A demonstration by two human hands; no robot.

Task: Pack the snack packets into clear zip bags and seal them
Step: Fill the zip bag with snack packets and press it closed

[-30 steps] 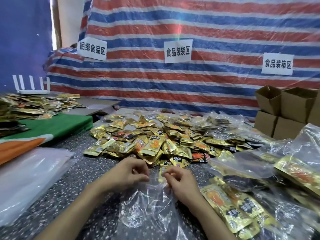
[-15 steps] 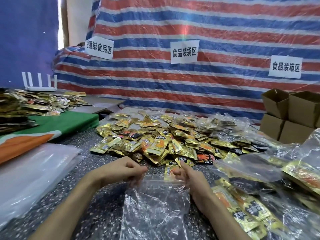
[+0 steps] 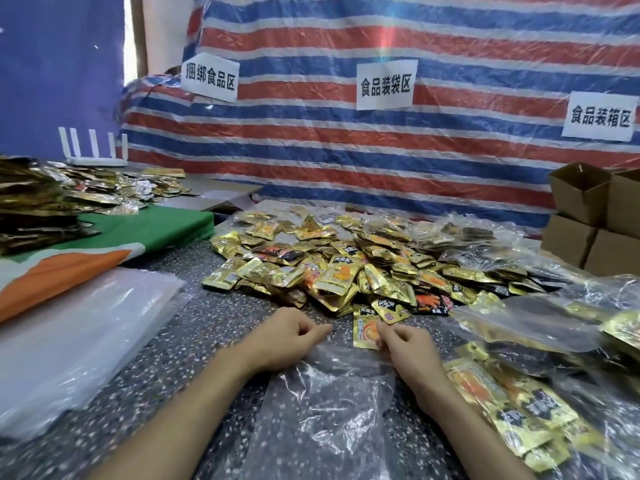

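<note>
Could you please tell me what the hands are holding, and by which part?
The left hand and right hand each appear to pinch the clear zip bag at its top edge, one near each corner.

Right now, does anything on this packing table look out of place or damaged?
Nothing looks torn or spilled. The clear zip bag lies crumpled and empty, and one snack packet sits at the near edge of the heap, right by the bag's mouth.

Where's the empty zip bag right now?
Head view, bottom centre: the clear zip bag lies on the speckled table, its mouth held by the left hand and right hand, just before the packet pile.
</note>
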